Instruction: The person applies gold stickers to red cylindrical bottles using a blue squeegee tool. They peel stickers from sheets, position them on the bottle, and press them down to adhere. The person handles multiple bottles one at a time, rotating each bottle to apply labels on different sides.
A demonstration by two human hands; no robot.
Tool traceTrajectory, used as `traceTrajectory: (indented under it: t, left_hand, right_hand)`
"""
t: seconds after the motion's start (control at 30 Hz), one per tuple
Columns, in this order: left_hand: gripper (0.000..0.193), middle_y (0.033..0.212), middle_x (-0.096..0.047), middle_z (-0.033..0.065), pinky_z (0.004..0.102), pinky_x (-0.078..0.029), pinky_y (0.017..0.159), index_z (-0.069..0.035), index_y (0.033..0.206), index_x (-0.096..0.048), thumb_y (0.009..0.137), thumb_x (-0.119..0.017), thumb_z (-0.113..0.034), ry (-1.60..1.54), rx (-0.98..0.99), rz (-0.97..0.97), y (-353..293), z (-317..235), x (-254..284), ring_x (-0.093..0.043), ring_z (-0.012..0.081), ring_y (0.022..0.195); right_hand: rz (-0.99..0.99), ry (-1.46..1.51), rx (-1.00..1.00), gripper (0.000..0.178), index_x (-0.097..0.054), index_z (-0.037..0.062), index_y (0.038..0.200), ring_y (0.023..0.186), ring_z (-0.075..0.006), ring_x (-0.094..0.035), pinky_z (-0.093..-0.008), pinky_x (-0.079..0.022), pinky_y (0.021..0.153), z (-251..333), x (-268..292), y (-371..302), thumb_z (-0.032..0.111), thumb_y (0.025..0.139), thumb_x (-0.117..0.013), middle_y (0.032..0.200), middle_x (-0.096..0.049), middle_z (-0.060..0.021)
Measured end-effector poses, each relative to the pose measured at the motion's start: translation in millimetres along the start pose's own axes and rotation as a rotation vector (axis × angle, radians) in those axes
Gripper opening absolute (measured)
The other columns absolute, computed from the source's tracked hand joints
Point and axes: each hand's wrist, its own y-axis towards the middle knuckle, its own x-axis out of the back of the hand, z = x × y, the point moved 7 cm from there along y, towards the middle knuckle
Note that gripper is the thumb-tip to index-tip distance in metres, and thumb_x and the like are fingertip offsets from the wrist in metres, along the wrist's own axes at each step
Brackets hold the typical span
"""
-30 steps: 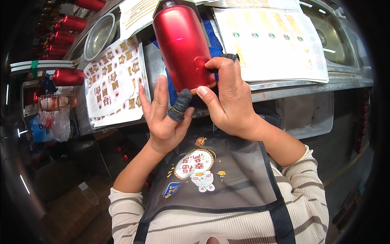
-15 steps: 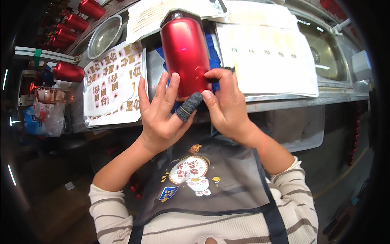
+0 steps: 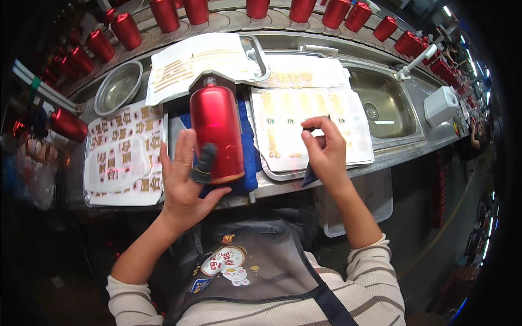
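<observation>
A glossy red bottle (image 3: pixel 216 133) lies on a blue cloth (image 3: pixel 247 163), its neck against a dark angled rest (image 3: pixel 225 81). My left hand (image 3: pixel 185 182) is at the bottle's lower left side, fingers spread, with a dark grey finger cot (image 3: pixel 204 160) on one finger. Whether its fingertips touch the bottle I cannot tell. Over the right-hand sheet of gold and green decals (image 3: pixel 280 122), my right hand (image 3: pixel 329 155) is closed, thumb and forefinger curled close together. A dark blue flat piece (image 3: pixel 310 176) sticks out below its palm.
Brown-printed decal sheets (image 3: pixel 122 163) lie on a tray at the left, near a metal bowl (image 3: pixel 118 87). Another decal sheet (image 3: pixel 201 62) sits behind the bottle. To the right are a sink (image 3: pixel 380 103) and a white jug (image 3: pixel 441 106). Red bottles (image 3: pixel 126 30) line a conveyor behind.
My right hand has left the bottle and moved right over the decal sheet. My left hand stays at the bottle's left side, fingers still spread. The view has shifted, showing more conveyor.
</observation>
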Motion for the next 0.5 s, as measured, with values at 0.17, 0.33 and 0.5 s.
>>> traceTrajectory:
  t: [0.17, 0.33, 0.5]
  left_hand:
    - [0.082, 0.149, -0.044, 0.0254, 0.058, -0.018, 0.118, -0.002, 0.14, -0.053, 0.065, -0.084, -0.013, -0.012, 0.02, -0.009, 3.5, 13.1, -12.8, -0.041, 0.0393, 0.141]
    - [0.074, 0.148, -0.047, 0.0243, 0.0594, -0.021, 0.116, -0.002, 0.134, -0.059, 0.065, -0.081, -0.012, -0.037, 0.035, 0.037, 15.3, 0.1, -7.2, -0.044, 0.0393, 0.138]
    - [0.067, 0.151, -0.043, 0.024, 0.0617, -0.022, 0.115, -0.002, 0.131, -0.062, 0.068, -0.082, -0.016, -0.125, 0.087, 0.038, 4.5, 0.8, -4.2, -0.043, 0.0435, 0.139]
  right_hand:
    - [-0.031, -0.517, 0.095, 0.017, -0.069, 0.007, 0.1, 0.091, -0.0333, -0.064, -0.0429, -0.049, 0.081, -64.5, 35.9, 116.6, 0.012, 0.084, -0.064, 0.095, -0.067, -0.0133]
    - [0.151, -0.759, -0.086, 0.032, -0.072, 0.0141, 0.113, 0.101, -0.0352, -0.064, -0.041, -0.05, 0.089, -128.8, 41.8, 192.9, 0.024, 0.083, -0.068, 0.108, -0.065, -0.018]
    - [0.244, -0.832, -0.098, 0.028, -0.072, 0.0146, 0.106, 0.104, -0.0359, -0.062, -0.0423, -0.05, 0.089, -132.6, 31.0, 196.5, 0.029, 0.082, -0.071, 0.11, -0.064, -0.018]
